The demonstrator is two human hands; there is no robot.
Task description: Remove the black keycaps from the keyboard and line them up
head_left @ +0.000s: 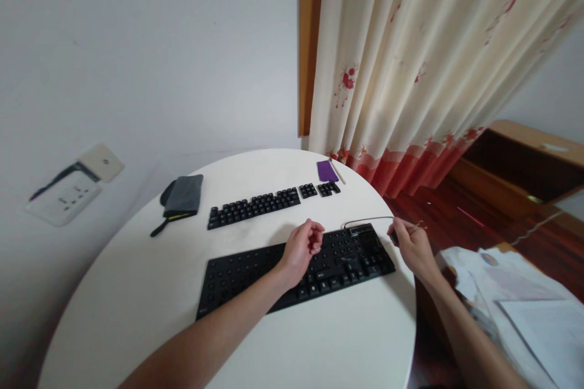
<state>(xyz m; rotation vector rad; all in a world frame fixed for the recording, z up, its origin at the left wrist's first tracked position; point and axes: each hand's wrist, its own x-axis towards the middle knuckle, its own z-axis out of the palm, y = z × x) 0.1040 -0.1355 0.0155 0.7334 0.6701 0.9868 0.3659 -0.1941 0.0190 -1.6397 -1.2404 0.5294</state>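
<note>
A black keyboard [255,276] lies across the near part of a round white table [137,292]. My left hand [303,249] hovers over its middle with the fingers curled loosely; nothing shows in them. My right hand [410,246] is at the keyboard's right end, by the table edge, closed on a small dark piece that I cannot name. The keyboard's thin cable [365,219] curves from its top right corner toward that hand. Farther back lie rows of loose black keycaps [253,206] in a keyboard layout, with two small keycap blocks [319,189] to their right.
A grey pouch [182,196] with a black strap lies at the table's back left. A purple cloth [326,171] and a thin stick [337,171] sit at the back. A wall socket [68,194] is left, curtains [410,73] behind, papers [524,310] at right.
</note>
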